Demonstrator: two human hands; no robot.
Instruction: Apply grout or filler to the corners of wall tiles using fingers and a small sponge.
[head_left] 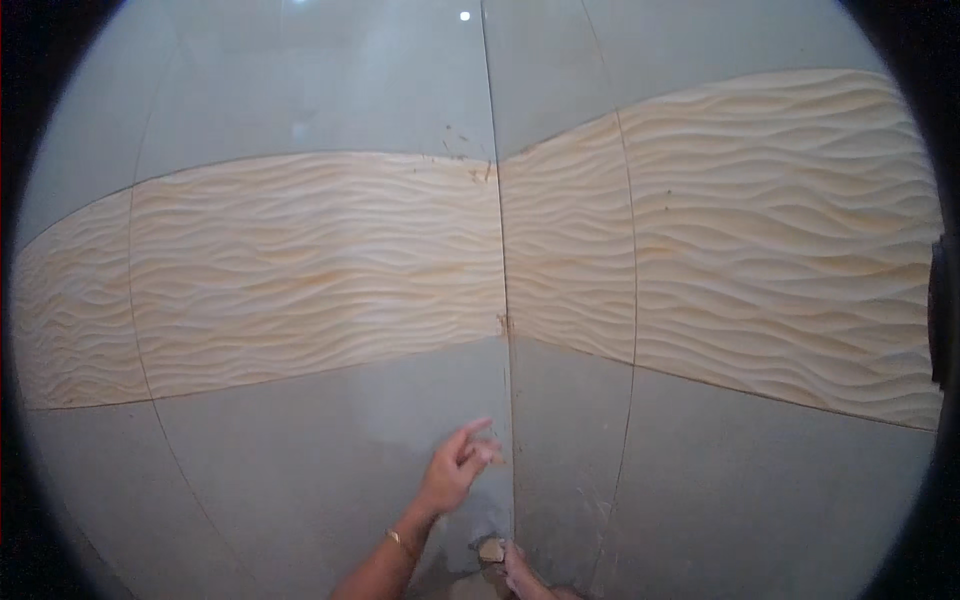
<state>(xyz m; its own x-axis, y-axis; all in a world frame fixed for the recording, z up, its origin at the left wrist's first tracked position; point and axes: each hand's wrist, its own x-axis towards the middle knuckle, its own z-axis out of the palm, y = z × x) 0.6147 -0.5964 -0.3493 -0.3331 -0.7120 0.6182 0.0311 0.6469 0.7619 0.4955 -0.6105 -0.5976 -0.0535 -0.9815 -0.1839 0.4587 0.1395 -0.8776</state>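
My left hand is raised at the lower grey wall tiles, just left of the corner joint. Its fingers are apart, the index finger points up toward the joint, and no object shows in it. The fingertips look whitish. Lower down, my right hand comes in from the bottom edge, partly cut off. Its fingers are closed on a small tan piece with a flat face, whose kind I cannot make out. Greyish wet smears mark the wall around that piece.
A cream band of wavy relief tile crosses both walls between plain grey tiles. Brown specks dot the corner by the band's upper edge. Something dark stands at the far right rim.
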